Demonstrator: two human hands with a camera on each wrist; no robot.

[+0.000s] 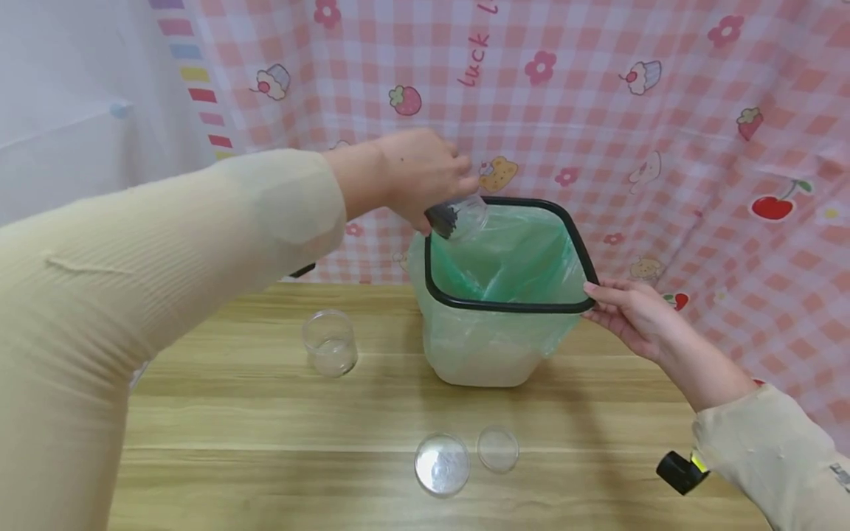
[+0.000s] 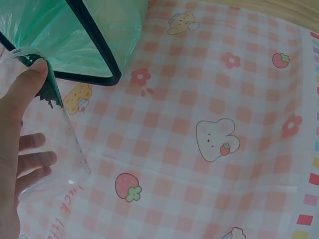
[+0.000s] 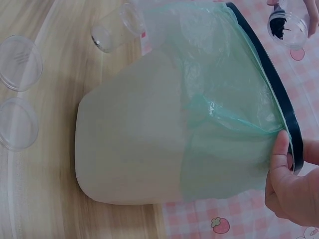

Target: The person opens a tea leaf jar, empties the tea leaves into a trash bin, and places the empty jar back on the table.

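My left hand (image 1: 425, 173) grips a clear plastic jar (image 1: 471, 214), tipped over the left side of a bin (image 1: 488, 358). Dark, shred-like bits (image 1: 443, 220) cling together inside the jar; in the left wrist view they lie along its side near the thumb (image 2: 31, 74). A translucent green bag (image 1: 511, 254) lines the pale bin and folds out over its outer wall under a black rim (image 1: 511, 306). At the rim's near right corner, my right hand (image 1: 627, 317) pinches rim and bag, the thumb (image 3: 280, 149) lying against the bag.
A second clear jar (image 1: 330, 350), uncovered, stands on the wooden table (image 1: 265, 435) left of the bin. Two round clear lids (image 1: 442, 466) lie in front of it. Behind hangs a pink checked cloth (image 1: 425, 44). A small black device (image 1: 682, 472) sits by my right sleeve.
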